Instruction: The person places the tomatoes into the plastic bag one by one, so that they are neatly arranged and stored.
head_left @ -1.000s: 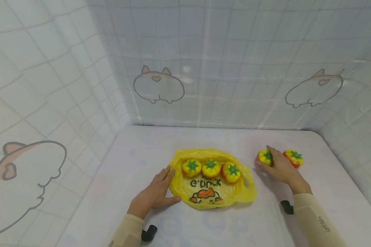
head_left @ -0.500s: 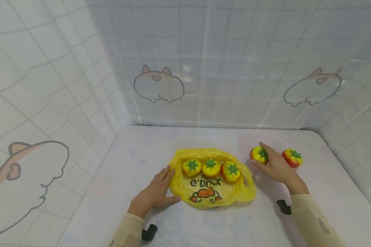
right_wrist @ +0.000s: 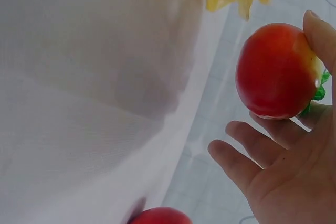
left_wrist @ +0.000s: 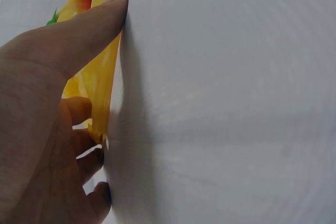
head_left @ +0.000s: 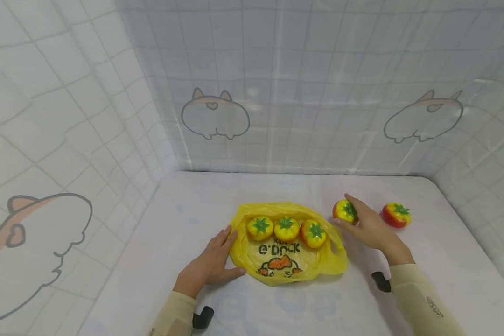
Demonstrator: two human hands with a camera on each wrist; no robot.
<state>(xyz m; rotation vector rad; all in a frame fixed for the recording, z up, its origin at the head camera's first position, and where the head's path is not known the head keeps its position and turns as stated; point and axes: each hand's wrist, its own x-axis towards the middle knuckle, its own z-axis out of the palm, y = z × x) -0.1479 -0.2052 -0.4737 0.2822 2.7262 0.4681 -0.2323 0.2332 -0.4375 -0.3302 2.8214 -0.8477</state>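
Note:
Near the right end of the yellow plastic bag (head_left: 338, 263), my right hand (head_left: 369, 227) holds a red and yellow tomato (head_left: 343, 212) with a green leafy top. In the right wrist view the tomato (right_wrist: 275, 72) sits between thumb and forefingers, raised off the surface, while the other fingers spread loosely. My left hand (head_left: 212, 259) rests at the bag's left side, fingers fairly straight, thumb and fingertips touching its edge (left_wrist: 107, 77). Inside the bag's opening three similar tomatoes (head_left: 286, 229) lie in a row above printed lettering and a cartoon figure.
Another tomato (head_left: 396, 214) lies on the white table (head_left: 180, 196) to the right of my right hand. White tile-patterned sheets (head_left: 298, 70) with cartoon animals form walls at the back and sides. A black piece (head_left: 202, 317) sticks out at each wrist.
My right hand has moved left toward the bag with the tomato, away from the one lying at the right. My left hand and the bag stay in place.

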